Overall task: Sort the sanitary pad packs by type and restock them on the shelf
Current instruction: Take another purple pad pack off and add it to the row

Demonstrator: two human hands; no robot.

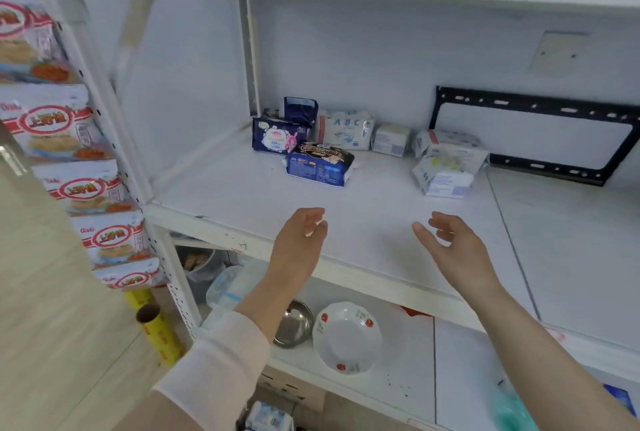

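A wide white shelf board (pixel 242 198) fills the middle of the frame, with a black metal bracket frame (pixel 533 103) leaning on the wall at the right. Two bare hands reach over the shelf's front edge in the lower middle: the left hand (pixel 299 240) and the right hand (pixel 453 247) are both empty, fingers loose and lightly spread, palms facing each other, well apart from the packs. The sanitary pad packs sit in a loose cluster at the back centre of the shelf. To the right, two crumpled white plastic packs (pixel 446 160) are piled one on the other. Left of them is a white pack printed with blue letters (pixel 346 131), then a dark blue and black pack lying flat in front (pixel 320 164), a navy pack with a pink and white print (pixel 273 139), a small plain white pack (pixel 390 139), and a dark blue pack standing upright behind (pixel 300 110). Dark packs lie left and white ones right, yet they are tilted and unaligned, so sorting looks only partly done and neat restocking is left.
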